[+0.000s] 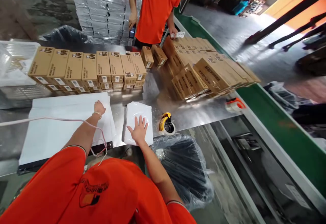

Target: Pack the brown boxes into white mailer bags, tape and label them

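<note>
My left hand (99,107) is closed, its fingers curled against the top right part of a stack of large white plastic mailing bags (63,112). Whether it pinches a bag or something else is hidden. My right hand (139,130) lies flat with its fingers spread on a white wrapped package (131,112) to the right of the bags. Just beyond that package is a yellow and black tape dispenser (165,122) with a roll of tape.
Small brown boxes (102,68) stand in a row behind the bags. Larger flat cartons (216,73) are piled at the right, near a green conveyor (280,115). A co-worker (155,10) stands across the table. A plastic-lined bin (183,166) sits below the front edge.
</note>
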`<state>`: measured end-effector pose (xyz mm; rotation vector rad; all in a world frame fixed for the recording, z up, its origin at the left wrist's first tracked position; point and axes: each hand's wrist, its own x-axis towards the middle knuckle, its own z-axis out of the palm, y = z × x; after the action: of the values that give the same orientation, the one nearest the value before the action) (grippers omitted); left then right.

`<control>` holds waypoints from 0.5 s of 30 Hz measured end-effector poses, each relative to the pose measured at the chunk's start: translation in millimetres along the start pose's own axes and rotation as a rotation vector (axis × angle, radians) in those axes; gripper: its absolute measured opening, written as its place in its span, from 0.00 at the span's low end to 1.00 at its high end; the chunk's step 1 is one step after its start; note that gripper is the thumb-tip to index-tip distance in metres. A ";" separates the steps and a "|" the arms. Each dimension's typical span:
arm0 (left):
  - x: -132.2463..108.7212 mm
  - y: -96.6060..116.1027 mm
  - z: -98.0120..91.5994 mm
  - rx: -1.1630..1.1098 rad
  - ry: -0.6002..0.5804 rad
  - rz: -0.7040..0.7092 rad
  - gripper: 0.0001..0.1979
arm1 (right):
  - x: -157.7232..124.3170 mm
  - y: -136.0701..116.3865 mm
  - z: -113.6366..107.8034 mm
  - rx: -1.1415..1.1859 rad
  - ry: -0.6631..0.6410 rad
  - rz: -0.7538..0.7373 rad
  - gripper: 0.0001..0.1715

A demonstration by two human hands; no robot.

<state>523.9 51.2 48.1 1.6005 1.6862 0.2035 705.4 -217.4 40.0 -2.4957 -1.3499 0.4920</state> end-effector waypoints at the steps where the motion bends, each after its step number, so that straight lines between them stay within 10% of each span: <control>1: -0.9 0.7 1.7 0.000 0.010 -0.026 0.18 | 1.8 -6.2 1.9 0.005 0.003 0.030 0.47; 10: -51.3 25.9 -2.5 -0.367 -0.320 0.099 0.22 | 9.4 -37.4 -14.4 0.259 0.080 0.230 0.46; 15: -114.2 29.5 -0.7 -0.529 -0.568 0.247 0.29 | 13.9 -26.3 -57.3 0.746 0.102 0.147 0.26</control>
<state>534.5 -45.8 114.5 1.2928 0.9032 0.2620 716.3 -195.4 99.7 -1.9608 -0.7465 0.7263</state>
